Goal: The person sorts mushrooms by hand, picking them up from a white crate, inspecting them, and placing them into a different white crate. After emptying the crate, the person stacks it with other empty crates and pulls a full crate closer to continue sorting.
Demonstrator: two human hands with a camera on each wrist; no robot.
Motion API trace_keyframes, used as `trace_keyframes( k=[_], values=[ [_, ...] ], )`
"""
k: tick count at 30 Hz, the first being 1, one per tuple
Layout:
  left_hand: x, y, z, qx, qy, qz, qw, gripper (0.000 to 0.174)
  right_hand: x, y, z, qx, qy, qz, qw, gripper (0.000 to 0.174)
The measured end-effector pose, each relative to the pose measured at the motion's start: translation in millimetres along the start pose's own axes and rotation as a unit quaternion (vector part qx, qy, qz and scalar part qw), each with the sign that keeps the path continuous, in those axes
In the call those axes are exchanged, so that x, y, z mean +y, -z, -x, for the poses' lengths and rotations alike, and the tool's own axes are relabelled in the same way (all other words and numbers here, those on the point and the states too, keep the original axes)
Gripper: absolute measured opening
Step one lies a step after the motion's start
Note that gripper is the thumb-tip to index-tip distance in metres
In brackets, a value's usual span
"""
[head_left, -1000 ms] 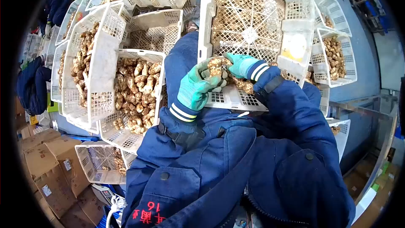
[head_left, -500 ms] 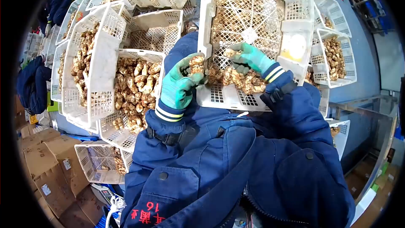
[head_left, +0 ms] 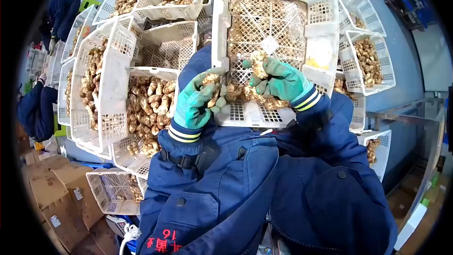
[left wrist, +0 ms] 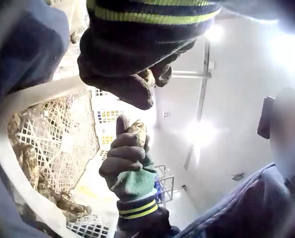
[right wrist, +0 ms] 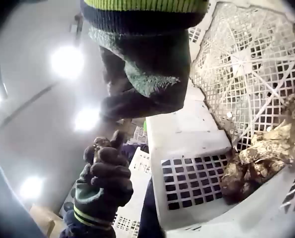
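Both hands wear green gloves with dark, soiled fingers. My left hand (head_left: 192,101) grips a brown, knobbly mushroom (head_left: 211,81) at the near left corner of a white plastic crate (head_left: 220,33). Over the crate's near end, my right hand (head_left: 285,81) pinches a paler mushroom (head_left: 258,64) upright between thumb and fingers. Beneath and between the hands, several mushrooms (head_left: 269,100) lie along the crate's near wall. In the left wrist view the right hand's mushroom (left wrist: 137,131) pokes out above its curled fingers; in the right wrist view the left hand (right wrist: 105,173) is curled round its own.
To the left, a crate full of mushrooms (head_left: 148,104) stands beside another tall crate (head_left: 113,85). More mushroom crates (head_left: 370,61) stand at the right, near a metal frame (head_left: 401,115). Cardboard boxes (head_left: 61,198) are stacked at lower left. Another person's dark sleeve (head_left: 35,108) shows far left.
The hands, close together at the crate's near edge a second ago, have moved apart, left hand leftward with its mushroom. The right hand has lifted a mushroom upright. The head view has shifted slightly.
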State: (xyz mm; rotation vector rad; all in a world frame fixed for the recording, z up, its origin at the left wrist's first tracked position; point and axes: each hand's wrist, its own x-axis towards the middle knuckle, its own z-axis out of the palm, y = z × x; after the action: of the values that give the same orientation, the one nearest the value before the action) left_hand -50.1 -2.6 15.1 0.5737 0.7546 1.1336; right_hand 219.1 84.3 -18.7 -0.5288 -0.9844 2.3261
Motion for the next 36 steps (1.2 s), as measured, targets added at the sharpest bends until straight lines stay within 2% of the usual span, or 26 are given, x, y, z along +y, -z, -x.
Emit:
trace_keyframes(
  k=[2,4,5,6,7,8,9,10,11,13,14,15,16,17,18,20,21,22,25,27,28,29,31,33,34,36],
  values=[
    [6,-3,3,0.039,0.001,-0.055,0.998,0.042,-9,-10,-1,0.041,-0.043,-0.002,0.998,0.026],
    [7,27,-4,0.012,0.023,-0.052,0.998,0.041,-12,-20,2,0.091,-0.046,0.100,0.990,0.036],
    [11,40,-12,0.046,0.051,-0.074,0.995,0.038,-10,-21,0,0.102,-0.035,0.152,0.982,0.040],
    [24,46,-21,0.047,0.039,-0.077,0.995,0.040,-10,-35,0,0.168,0.006,0.275,0.946,0.045],
    [41,61,-44,0.018,0.014,-0.097,0.995,0.043,-15,-46,4,0.167,0.057,0.322,0.930,0.046],
    [58,68,-62,0.010,-0.054,-0.040,0.998,0.042,-21,-58,7,0.178,0.102,0.428,0.880,0.047],
    [80,63,-80,-0.055,-0.192,-0.061,0.978,0.039,-25,-66,8,0.186,0.146,0.527,0.816,0.049],
    [98,66,-95,-0.072,-0.248,-0.052,0.965,0.040,-22,-63,9,0.185,0.178,0.579,0.774,0.051],
    [106,36,-96,0.052,-0.229,-0.033,0.971,0.041,-21,-60,9,0.182,0.209,0.629,0.726,0.054],
    [76,39,-94,-0.067,-0.129,-0.057,0.988,0.046,-23,-61,9,0.184,0.266,0.687,0.651,0.054],
    [51,7,-70,-0.052,-0.041,-0.067,0.996,0.049,-27,-66,9,0.187,0.241,0.707,0.639,0.056],
    [23,8,-63,-0.141,-0.009,-0.086,0.986,0.051,-28,-70,9,0.188,0.214,0.724,0.628,0.057],
    [20,-5,-59,-0.083,0.008,-0.020,0.996,0.038,-24,-68,7,0.183,0.241,0.732,0.611,0.058],
    [-14,-26,-33,-0.026,0.041,0.020,0.999,0.041,-20,-66,4,0.177,0.268,0.738,0.593,0.059],
    [-26,-23,-33,-0.049,-0.041,-0.194,0.979,0.043,-20,-74,3,0.182,0.265,0.759,0.566,0.060],
    [-38,-22,-34,-0.048,-0.084,-0.251,0.963,0.047,-15,-74,-1,0.163,0.255,0.742,0.598,0.059],
    [-38,-29,-35,-0.027,-0.044,-0.096,0.994,0.048,-16,-76,-2,0.153,0.247,0.721,0.629,0.060],
    [-36,-33,-35,-0.007,-0.001,0.060,0.998,0.049,-16,-74,-2,0.150,0.252,0.663,0.688,0.061],
    [-29,-30,-31,-0.038,-0.025,0.051,0.998,0.048,-21,-59,7,0.167,0.174,0.509,0.826,0.060],
    [-30,-20,-35,-0.071,-0.030,0.030,0.997,0.048,-24,-40,8,0.202,0.142,0.514,0.822,0.056],
    [-30,-20,-34,-0.075,-0.036,0.024,0.996,0.049,-25,-32,7,0.213,0.093,0.612,0.756,0.051],
    [-31,-20,-35,-0.080,-0.042,0.017,0.996,0.049,-25,-28,11,0.201,-0.035,0.691,0.694,0.046],
    [-31,-21,-34,-0.112,-0.052,0.049,0.991,0.055,-17,-26,1,0.113,-0.196,0.770,0.597,0.045],
    [-30,-17,-32,-0.153,-0.036,0.086,0.984,0.059,23,7,-2,0.041,-0.064,0.807,0.585,0.047],
    [-26,-17,-31,-0.151,-0.001,0.109,0.982,0.062,12,-18,-12,0.033,-0.186,0.770,0.610,0.044],
    [-22,-21,-25,-0.151,0.020,0.177,0.972,0.062,52,27,-19,-0.032,-0.126,0.777,0.616,0.044]
  ],
)
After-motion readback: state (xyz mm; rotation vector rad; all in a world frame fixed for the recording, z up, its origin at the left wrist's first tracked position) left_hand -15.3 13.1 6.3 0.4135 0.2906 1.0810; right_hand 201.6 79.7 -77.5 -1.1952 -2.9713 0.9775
